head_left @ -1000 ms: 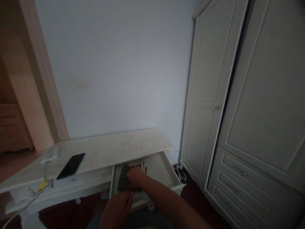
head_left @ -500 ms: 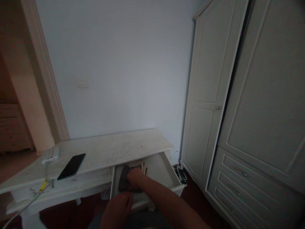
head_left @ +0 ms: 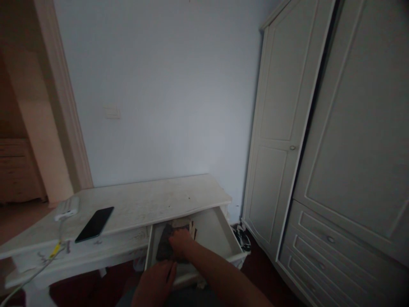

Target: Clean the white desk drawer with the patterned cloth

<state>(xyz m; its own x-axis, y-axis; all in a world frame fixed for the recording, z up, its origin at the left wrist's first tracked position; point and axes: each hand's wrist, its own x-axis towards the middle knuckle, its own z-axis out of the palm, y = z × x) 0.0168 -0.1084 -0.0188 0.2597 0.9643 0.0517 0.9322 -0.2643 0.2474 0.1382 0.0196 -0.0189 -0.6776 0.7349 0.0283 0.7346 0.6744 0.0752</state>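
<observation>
A white desk has its right-hand drawer pulled out. My right hand reaches into the drawer, fingers closed down on a dark grey cloth lying on the drawer floor. My left hand rests at the drawer's front edge, fingers lying flat together, holding nothing I can make out. Behind the cloth, some thin tan sticks stand against the drawer's back.
A black phone lies on the desk top at the left, next to a white power strip with a cable hanging off the edge. A tall white wardrobe stands at the right. Dark items lie on the floor between the two.
My right hand has drawn slightly toward me with the cloth. The view has tilted a little; the left hand stays at the drawer front.
</observation>
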